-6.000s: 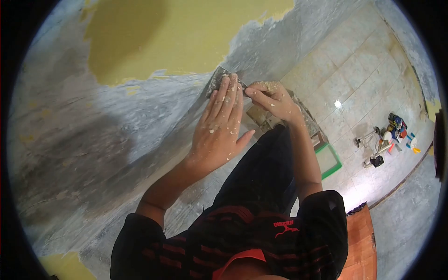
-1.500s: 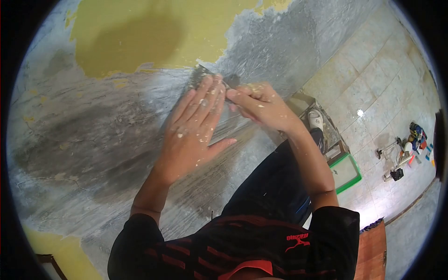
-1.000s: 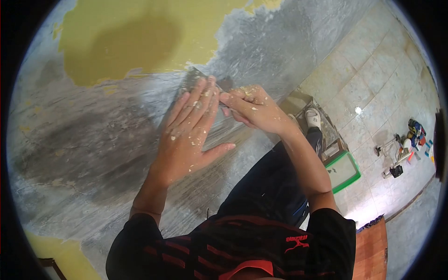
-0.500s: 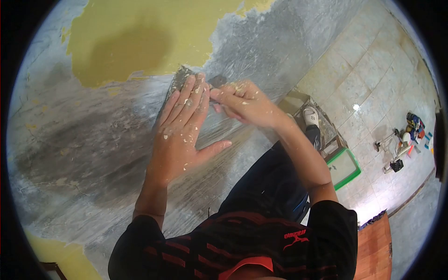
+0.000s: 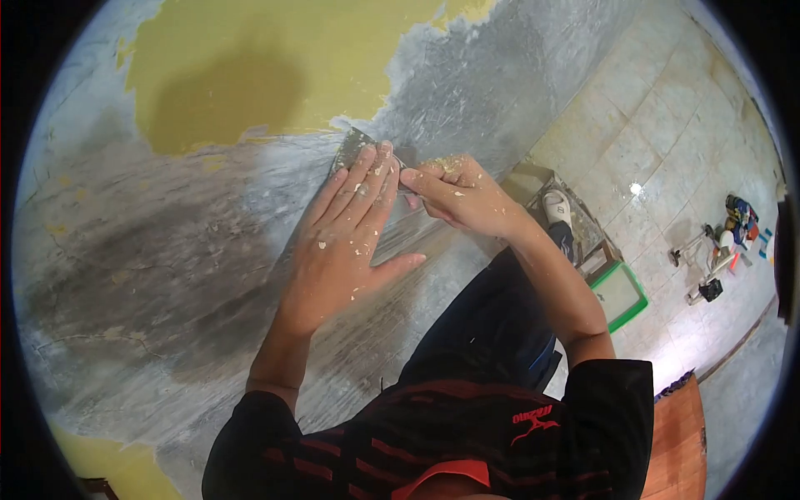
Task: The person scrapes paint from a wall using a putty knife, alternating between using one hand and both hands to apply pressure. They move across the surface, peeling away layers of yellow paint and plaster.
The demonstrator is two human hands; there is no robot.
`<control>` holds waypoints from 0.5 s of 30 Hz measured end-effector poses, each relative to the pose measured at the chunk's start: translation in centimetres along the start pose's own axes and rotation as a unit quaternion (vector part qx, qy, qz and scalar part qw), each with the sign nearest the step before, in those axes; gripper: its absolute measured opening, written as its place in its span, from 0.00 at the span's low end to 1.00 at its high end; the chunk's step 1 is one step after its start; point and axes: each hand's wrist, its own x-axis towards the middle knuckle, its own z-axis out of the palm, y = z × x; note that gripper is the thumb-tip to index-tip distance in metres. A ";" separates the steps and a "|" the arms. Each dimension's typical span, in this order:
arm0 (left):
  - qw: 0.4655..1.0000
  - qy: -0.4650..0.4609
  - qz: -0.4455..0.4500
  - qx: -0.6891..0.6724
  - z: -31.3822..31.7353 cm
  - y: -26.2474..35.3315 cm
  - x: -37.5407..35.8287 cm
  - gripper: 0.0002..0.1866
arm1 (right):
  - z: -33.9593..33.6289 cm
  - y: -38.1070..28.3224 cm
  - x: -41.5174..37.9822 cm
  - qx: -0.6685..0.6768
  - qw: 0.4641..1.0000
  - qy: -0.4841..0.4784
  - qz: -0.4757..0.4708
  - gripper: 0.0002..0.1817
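A flat metal scraper [image 5: 353,147] lies against the grey wall [image 5: 467,92], its edge close to the ragged lower border of the yellow paint [image 5: 342,50]. The fingers of my left hand [image 5: 342,237] lie stretched out on the blade, with the thumb spread to the side. To the right, my right hand [image 5: 467,196] is closed round the scraper's handle, which is mostly hidden. Flakes of paint stick to both hands.
A green-rimmed tray [image 5: 640,302] stands at the right by a wooden frame, near my shoe [image 5: 557,207]. Farther right, assorted tools [image 5: 721,254] lie on the tiled floor [image 5: 633,158]. An orange-brown surface [image 5: 677,442] shows at lower right.
Both hands and the scraper have moved a little to the right and slightly down in view. The hold on the scraper looks the same.
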 end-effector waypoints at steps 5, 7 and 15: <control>0.999 0.024 -0.028 0.040 -1.2 0.4 -0.7 0.57 | 0.9 -0.6 1.0 0.005 0.999 -0.024 -0.030 0.24; 1.000 0.003 -0.022 0.020 -1.3 0.3 -0.8 0.56 | 0.3 -0.4 0.2 -0.004 1.000 -0.019 -0.010 0.25; 0.997 0.049 -0.029 0.058 -3.9 0.6 -1.3 0.53 | 2.8 -3.3 1.2 -0.035 0.996 -0.034 -0.081 0.26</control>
